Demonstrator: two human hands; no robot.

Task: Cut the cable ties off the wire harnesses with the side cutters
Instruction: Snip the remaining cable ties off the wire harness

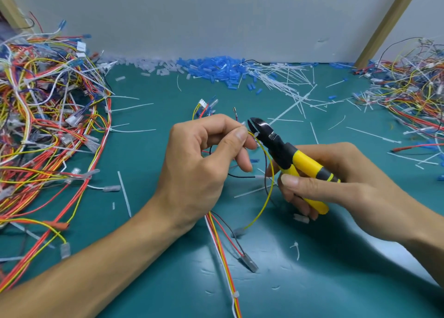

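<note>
Side cutters (283, 149) at frame centre, yellow-and-black handles clenched in the right hand (341, 185), black blades pointing up-left. Blades sit at a small white cable tie (256, 134) on a yellow wire; can't tell whether they are touching or closed on it. Left hand (204, 159) grips the wire harness (222, 236) just left of the blades, thumb and forefinger pinching the wires beside the tie. Harness wires (red, white, yellow, black) trail from under the left hand toward the lower centre edge, another white tie on them near the bottom. Yellow wire loops down under the cutters, between the two hands.

Surroundings: green worktop (156, 154) littered with cut tie tails. Big tangled wire pile (48, 125) fills left side of frame, close to the left forearm. Second wire pile (413, 89) at right edge. Heap of blue sleeves (216, 71) along the back wall, upper centre, with clear sleeves (153, 65) to its left and loose white tie offcuts (288, 82) to its right. Wooden strut (386, 24) leans at upper right. Nothing lies between the blades and the tie; the left-hand fingers crowd close to it.
</note>
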